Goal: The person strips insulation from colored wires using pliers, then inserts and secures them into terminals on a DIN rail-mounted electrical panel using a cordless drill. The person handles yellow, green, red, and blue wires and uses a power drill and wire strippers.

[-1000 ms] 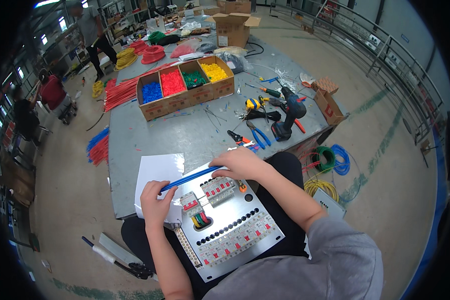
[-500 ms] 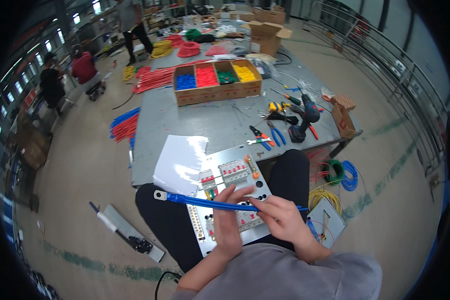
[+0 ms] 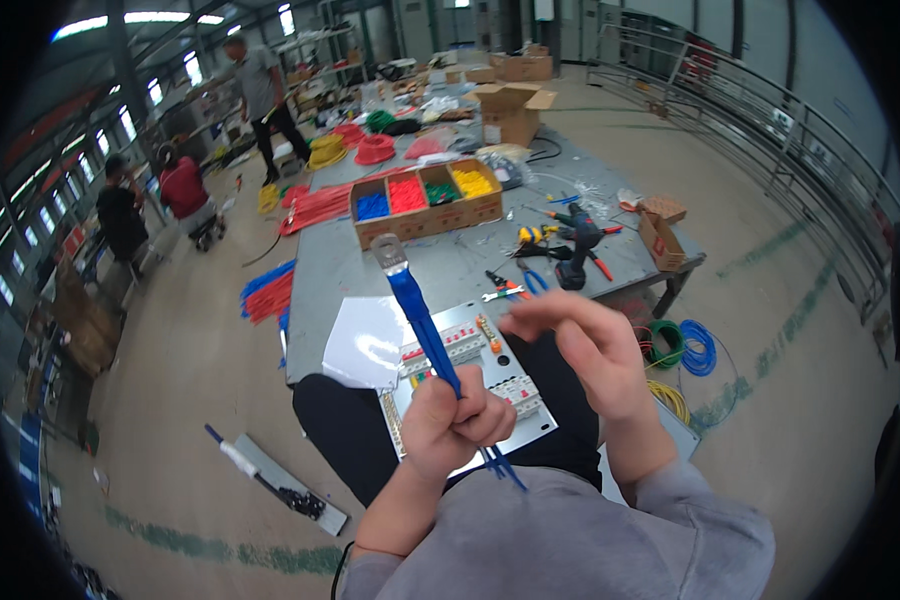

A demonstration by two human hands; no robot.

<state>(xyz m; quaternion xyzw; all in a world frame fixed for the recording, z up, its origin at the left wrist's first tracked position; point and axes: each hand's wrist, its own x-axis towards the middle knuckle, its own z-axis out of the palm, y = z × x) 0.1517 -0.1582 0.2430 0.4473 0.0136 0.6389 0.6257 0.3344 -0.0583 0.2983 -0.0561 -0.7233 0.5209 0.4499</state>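
A bundle of blue wires (image 3: 432,338) stands tilted upward in my left hand (image 3: 457,420), whose fingers are wrapped round it. At its upper end sits a flat metal cable lug (image 3: 390,254) with a hole. Loose blue wire ends hang out below the fist. My right hand (image 3: 597,352) is raised to the right, holding nothing, its fingers stretched out and apart from the thumb. Beneath both hands, a metal mounting plate (image 3: 526,430) with rows of circuit breakers (image 3: 458,345) lies on my lap. My left hand and the wires cover part of it.
On the grey table (image 3: 315,270) are a cardboard box of coloured caps (image 3: 425,205), a cordless drill (image 3: 578,245), pliers (image 3: 534,276) and a white sheet (image 3: 362,345) at the near edge. Wire coils (image 3: 698,347) lie on the floor at right. Other people stand far left.
The blue bundle has swung from lying level to pointing upward, and my left hand has closed round it. My right hand has let go and lifted away to the right.
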